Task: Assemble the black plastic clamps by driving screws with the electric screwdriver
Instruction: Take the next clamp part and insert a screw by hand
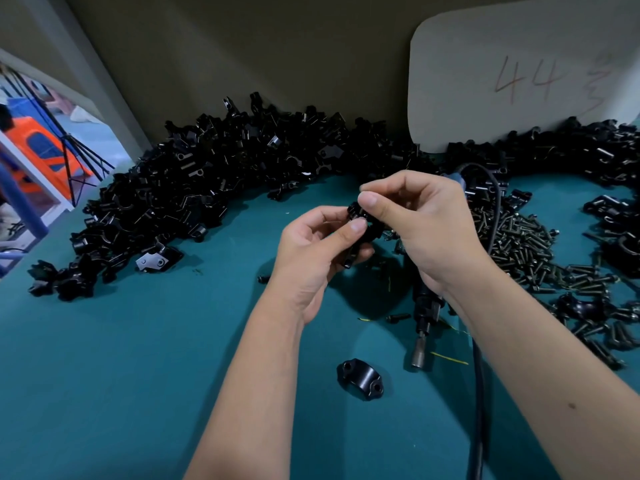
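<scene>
Black clamp piece (360, 233) sits between our 2 hands above the tabletop (138, 341). Our left hand (311, 251) holds it, and our right hand (412, 216) pinches something on top, maybe a screw. Next we need the electric screwdriver (424, 313) lying below. Fingers hide the join.

A long heap of black plastic clamp halves (207, 188) blocks the back edge of the teal bench top (121, 358), and a spread of dark metal screws (519, 244) fills its right side. The near left part lies open. Toward the near edge, a single black arched clamp half (360, 378) and the black electric screwdriver (424, 317) with its cable (479, 393) stand in the way.
</scene>
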A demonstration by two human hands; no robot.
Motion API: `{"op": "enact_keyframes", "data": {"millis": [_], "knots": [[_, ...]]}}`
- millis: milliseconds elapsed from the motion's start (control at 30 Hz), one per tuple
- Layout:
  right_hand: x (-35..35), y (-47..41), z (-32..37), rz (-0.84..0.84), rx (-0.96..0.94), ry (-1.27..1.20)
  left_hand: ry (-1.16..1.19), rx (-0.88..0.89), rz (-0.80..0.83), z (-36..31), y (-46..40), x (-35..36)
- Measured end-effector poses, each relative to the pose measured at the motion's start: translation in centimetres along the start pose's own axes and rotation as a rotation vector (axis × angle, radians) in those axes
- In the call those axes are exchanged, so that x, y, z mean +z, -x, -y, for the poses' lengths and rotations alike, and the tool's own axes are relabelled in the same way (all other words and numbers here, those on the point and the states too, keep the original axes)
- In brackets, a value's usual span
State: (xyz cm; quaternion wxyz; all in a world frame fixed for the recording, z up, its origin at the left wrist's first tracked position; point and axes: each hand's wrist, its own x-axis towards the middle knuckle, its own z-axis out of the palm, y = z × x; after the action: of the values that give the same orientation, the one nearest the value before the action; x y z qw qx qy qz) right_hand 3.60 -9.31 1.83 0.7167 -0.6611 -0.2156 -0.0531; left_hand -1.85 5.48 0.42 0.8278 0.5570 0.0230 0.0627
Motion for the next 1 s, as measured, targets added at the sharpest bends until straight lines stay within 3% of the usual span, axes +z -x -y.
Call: {"op": "enact_keyframes", "data": {"millis": [133, 300, 1000], "knots": [[-0.1, -0.2, -0.1, 0.023, -0.01, 0.104, 0.041, 0.009, -0.021, 0.1, 0.0, 0.3], [-1.5, -0.4, -0.3, 0.223, 0.004, 0.04, 0.105, 0.016, -0.077, 0.1, -0.2, 0.2], [-1.7, -0.5, -1.0, 0.196, -0.104, 0.019, 0.149, 0.022, -0.057, -0.2, -0.1, 0.3]]}}
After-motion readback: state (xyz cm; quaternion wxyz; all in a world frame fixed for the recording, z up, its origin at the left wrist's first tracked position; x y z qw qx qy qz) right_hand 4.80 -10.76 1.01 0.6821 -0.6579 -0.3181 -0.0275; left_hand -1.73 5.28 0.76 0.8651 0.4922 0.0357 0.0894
